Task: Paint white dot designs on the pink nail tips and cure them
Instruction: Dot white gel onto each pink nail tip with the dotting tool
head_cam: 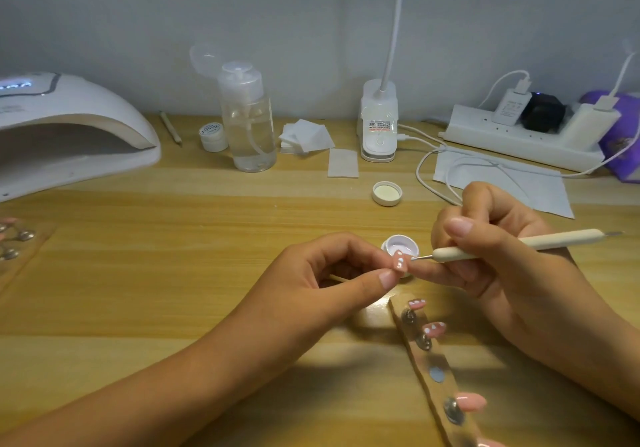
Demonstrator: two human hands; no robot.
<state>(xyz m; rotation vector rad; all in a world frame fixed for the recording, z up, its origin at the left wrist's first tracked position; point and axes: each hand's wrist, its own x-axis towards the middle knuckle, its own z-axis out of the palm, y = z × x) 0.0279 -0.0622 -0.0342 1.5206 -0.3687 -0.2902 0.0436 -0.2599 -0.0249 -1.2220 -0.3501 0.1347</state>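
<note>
My left hand (pixel 332 273) pinches a pink nail tip (pixel 399 260) on a thin stick; the tip carries a few white dots. My right hand (pixel 491 252) grips a cream dotting tool (pixel 519 244), whose metal point sits just right of that tip. Behind the tip stands a small open pot of white gel (pixel 398 242). A clear holder strip (pixel 433 367) lies in front of my right hand with pink nail tips on it: two dotted ones (pixel 434 328) at its far end and a plain one (pixel 471 401) nearer me.
A white curing lamp (pixel 69 127) stands at the back left. Along the wall are a pump bottle (pixel 249 117), a small white jar (pixel 213 136), wipes (pixel 304 134), a desk lamp base (pixel 379 120) and a power strip (pixel 526 134). A loose lid (pixel 387 193) lies mid-table. Another holder strip (pixel 17 245) is at the left edge.
</note>
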